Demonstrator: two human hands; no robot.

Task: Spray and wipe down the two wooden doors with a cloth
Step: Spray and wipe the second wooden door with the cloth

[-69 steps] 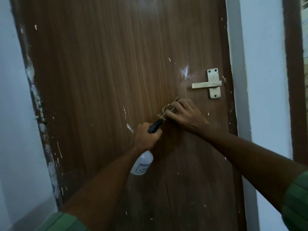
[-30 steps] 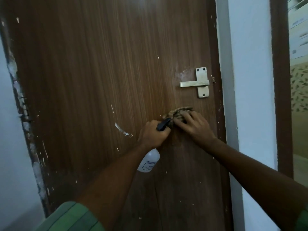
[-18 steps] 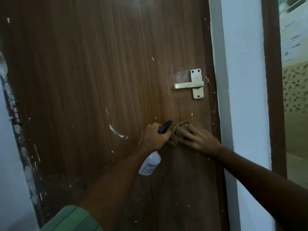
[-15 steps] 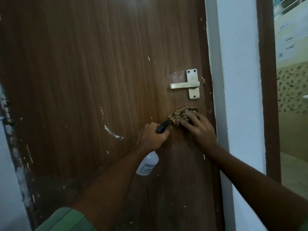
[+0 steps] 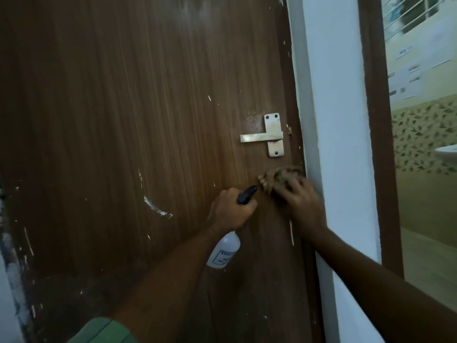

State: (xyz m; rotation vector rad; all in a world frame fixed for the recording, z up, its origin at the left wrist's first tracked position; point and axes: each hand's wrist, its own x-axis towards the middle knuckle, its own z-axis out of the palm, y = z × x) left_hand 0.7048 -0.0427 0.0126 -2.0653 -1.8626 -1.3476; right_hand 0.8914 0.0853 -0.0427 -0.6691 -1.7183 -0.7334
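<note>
A brown wooden door [image 5: 123, 120] fills most of the view, flecked with white paint marks. My left hand [image 5: 231, 210] grips the black trigger head of a white spray bottle [image 5: 223, 251], whose body hangs below my fist. My right hand [image 5: 300, 204], blurred with motion, presses a striped brownish cloth [image 5: 277, 178] against the door just below the metal handle [image 5: 268, 137], near the door's right edge.
A white wall strip [image 5: 336, 144] stands right of the door. Beyond it a second brown frame [image 5: 376, 120] borders an opening onto a room with patterned tiles and a white basin [image 5: 447, 154]. White wall and a chipped frame edge [image 5: 14, 280] lie at the left.
My right hand has rubbed the cloth back and forth under the handle and now sits further right, at the door's edge. My left hand keeps hold of the bottle. The view has shifted right.
</note>
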